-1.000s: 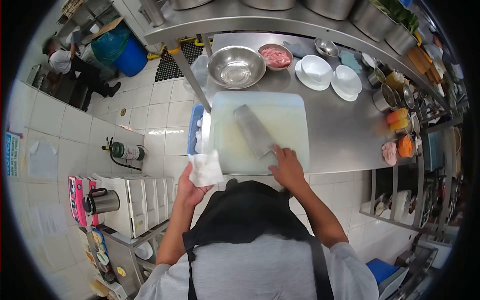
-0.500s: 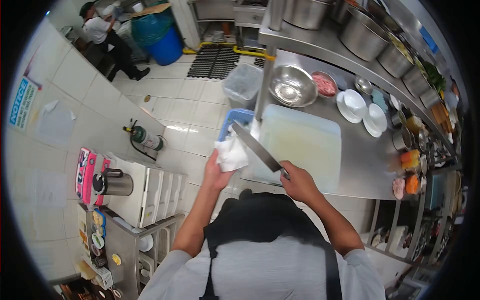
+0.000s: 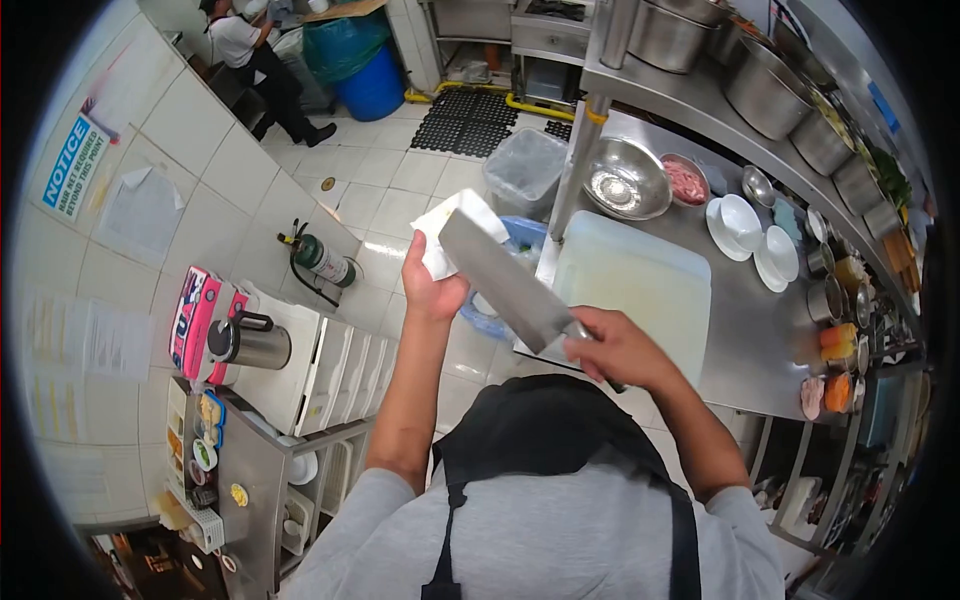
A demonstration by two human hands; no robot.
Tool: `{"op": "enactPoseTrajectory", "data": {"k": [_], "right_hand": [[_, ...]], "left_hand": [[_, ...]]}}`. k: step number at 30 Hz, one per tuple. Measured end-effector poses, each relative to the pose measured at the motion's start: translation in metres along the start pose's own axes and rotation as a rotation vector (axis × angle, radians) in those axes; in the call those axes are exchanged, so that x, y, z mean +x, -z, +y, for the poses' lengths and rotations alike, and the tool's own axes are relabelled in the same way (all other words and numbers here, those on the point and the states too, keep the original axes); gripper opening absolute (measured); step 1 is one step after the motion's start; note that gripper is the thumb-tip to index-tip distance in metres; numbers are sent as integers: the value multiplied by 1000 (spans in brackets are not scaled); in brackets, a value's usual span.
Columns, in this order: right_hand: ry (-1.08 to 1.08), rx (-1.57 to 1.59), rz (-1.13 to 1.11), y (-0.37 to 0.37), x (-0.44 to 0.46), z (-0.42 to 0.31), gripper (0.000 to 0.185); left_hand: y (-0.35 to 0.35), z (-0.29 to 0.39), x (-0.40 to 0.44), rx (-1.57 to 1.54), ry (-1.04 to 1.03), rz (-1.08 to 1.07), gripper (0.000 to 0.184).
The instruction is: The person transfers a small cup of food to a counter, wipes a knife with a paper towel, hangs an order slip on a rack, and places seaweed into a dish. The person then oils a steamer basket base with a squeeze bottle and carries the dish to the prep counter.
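Observation:
My right hand (image 3: 622,347) grips the handle of a broad cleaver (image 3: 510,280), its blade slanting up and to the left with the flat side facing me. My left hand (image 3: 436,280) holds a white paper towel (image 3: 440,235) behind the blade's far end. Part of the towel is hidden by the blade, and whether it touches the steel there I cannot tell. Right of the cleaver, a pale cutting board (image 3: 635,290) lies on the steel counter (image 3: 735,345). Below and beyond the blade stands a blue bin (image 3: 525,235) with a liner.
A steel bowl (image 3: 627,180), a bowl of pink meat (image 3: 685,182) and white bowls (image 3: 740,222) stand along the counter's back. A shelf (image 3: 690,95) with pots overhangs it. At left are a fire extinguisher (image 3: 325,260) and a steel jug (image 3: 255,342). Another person (image 3: 265,70) stands far left.
The cleaver has turned so its broad flat side shows. My left hand has risen with the paper towel, further from the bin. The whole view has shifted slightly.

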State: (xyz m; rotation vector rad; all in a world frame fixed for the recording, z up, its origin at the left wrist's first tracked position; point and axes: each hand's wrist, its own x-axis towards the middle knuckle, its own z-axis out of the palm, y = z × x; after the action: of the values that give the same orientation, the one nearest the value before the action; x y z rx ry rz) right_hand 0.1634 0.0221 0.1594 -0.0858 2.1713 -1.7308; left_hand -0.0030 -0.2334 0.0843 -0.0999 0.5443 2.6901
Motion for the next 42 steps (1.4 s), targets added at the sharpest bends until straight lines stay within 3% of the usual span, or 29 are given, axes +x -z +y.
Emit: {"op": "enactPoseTrajectory", "data": {"k": [1,2,4,8,11,14,17,18,21,22,26,29,30,33,37,38,41,42], "right_hand": [[-226,299,-128,8,-3,-6,24],[-278,427,-127,8,-2,-5,22],[-267,564,-126,4,5,17,18],[-171,517,-25,-3,6,78,16],[-97,642,215,-10,-24,82,16],[-301,529,490,2,-65,121,17],[-350,537,831,8,-108,152,15],[-349,442,909,11,-123,171,14],[-369,377,1141,26,-145,182,24],[-382,391,1230,30,-151,179,30],[-387,515,1316,48,-156,223,42],[-419,563,1341,50,-139,234,44],[-455,524,1295,54,-135,237,47],[-487,476,1271,59,-122,229,38],[-455,484,1144,72,-114,237,51],[-470,463,1116,74,-111,236,50],[-491,402,964,75,-103,229,46],[-491,382,896,75,-100,227,45]], "left_hand": [[0,4,-5,-77,69,-54,65],[2,4,-8,-170,96,-113,63],[5,-3,-15,-360,174,-230,59],[10,-18,-28,-256,290,-126,61],[17,-30,-51,-110,349,29,65],[62,-41,-61,108,432,215,54],[135,-54,-55,376,450,187,38],[111,-65,-50,420,452,271,26],[101,-95,-15,565,495,146,27],[91,-108,1,483,511,105,29],[8,-174,45,391,445,6,39],[74,-216,92,1651,-161,-398,41],[40,-211,69,2089,-283,-353,39],[51,-204,59,2183,-255,-342,41],[82,-180,52,1895,-288,-329,38],[89,-180,42,1689,-264,-160,32],[88,-152,29,1156,67,199,30],[100,-142,26,1051,53,270,28]]}}
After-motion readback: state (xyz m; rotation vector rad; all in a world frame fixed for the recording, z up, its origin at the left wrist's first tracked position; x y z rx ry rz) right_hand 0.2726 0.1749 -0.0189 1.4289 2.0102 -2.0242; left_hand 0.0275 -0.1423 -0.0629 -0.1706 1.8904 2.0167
